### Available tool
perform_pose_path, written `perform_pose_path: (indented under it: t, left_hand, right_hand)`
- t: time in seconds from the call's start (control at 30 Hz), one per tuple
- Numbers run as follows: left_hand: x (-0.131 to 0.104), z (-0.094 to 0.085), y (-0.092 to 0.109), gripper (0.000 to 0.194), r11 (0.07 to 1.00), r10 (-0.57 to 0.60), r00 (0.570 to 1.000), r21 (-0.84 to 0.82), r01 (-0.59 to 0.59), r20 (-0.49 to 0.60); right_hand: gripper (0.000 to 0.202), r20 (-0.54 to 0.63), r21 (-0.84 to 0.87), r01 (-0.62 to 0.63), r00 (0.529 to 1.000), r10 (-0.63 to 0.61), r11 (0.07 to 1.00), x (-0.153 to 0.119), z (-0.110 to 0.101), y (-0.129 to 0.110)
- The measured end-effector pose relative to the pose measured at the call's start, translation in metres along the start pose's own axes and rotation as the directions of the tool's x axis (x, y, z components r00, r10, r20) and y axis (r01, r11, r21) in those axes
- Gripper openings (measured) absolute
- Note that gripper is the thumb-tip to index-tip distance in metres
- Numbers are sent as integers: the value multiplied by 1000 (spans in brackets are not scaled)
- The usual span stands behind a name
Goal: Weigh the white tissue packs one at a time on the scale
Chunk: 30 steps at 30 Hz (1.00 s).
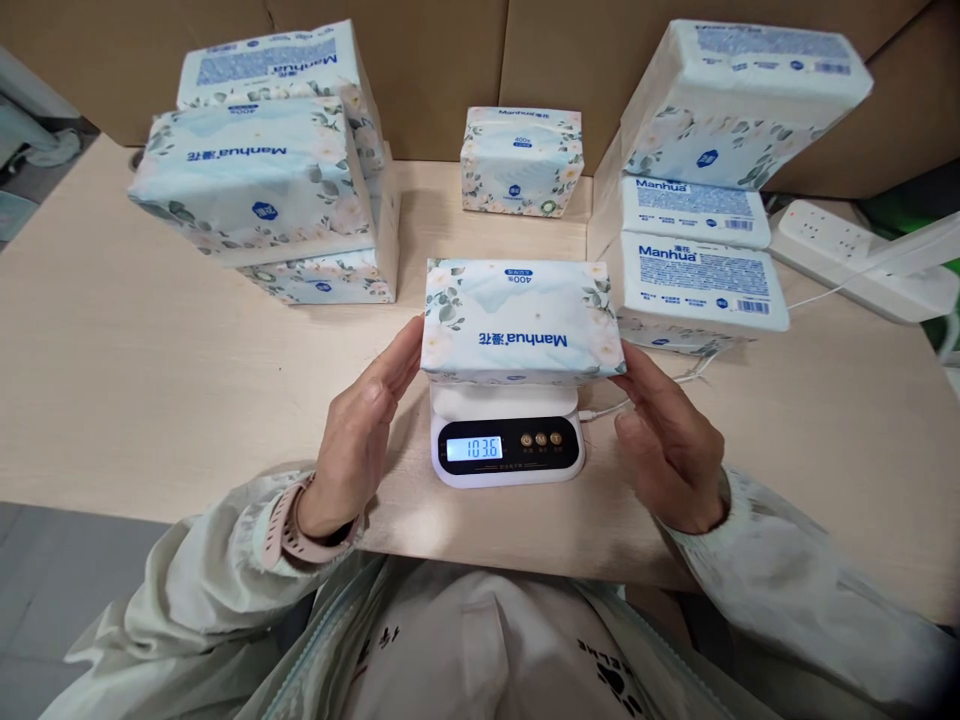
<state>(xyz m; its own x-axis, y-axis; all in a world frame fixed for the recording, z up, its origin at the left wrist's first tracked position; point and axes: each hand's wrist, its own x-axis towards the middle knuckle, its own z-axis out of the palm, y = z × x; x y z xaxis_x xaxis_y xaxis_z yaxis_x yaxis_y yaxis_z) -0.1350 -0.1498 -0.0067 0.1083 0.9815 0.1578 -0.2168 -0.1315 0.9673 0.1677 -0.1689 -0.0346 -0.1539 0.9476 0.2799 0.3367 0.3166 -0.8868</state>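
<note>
You are flanking the tissue pack (523, 312) on the scale (514, 435) with left hand (356, 430) and right hand (671, 440), fingers mostly straight and close together, its display (475, 448) already reading 103.6, while stacks (259, 185) are standing beyond either side, weighed or not I cannot tell

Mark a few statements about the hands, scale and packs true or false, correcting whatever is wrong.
1. The left hand and right hand flank the nearest pack. True.
2. The scale has a dark display. False: its digits are lit.
3. The pink strap is worn on the person's right. False: it is on their left.
4. A lone pack stands between the left stack and right stack. True.
5. The power strip lies beside the left stack. False: it is beside the right stack.
</note>
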Motion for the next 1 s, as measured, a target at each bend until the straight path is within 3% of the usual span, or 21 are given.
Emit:
perform_pose_path:
  t: [1.0]
  left_hand:
    - [0, -3, 0, 52, 1000, -11, 1000, 6, 11, -12]
  right_hand:
    - [68, 23, -7, 47, 999, -47, 999, 2, -1, -3]
